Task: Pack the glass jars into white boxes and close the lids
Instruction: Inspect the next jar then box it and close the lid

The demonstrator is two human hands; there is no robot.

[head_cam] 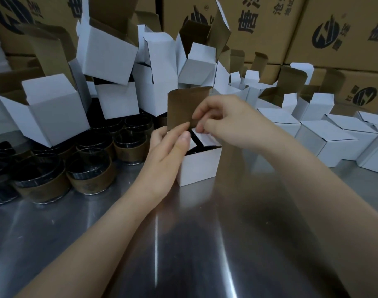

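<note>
At nine o'clock from the white box stand glass jars with brown bands, under piled open boxes. The left hand presses straight, close-together fingers on the box's left wall. Something dark shows inside. The right hand pinches its upright lid. At three o'clock lie closed boxes.

1. White box stands upright at centre, its lid raised, brown inside showing.
2. Glass jars with brown bands crowd the left.
3. Closed boxes line the right.
</note>
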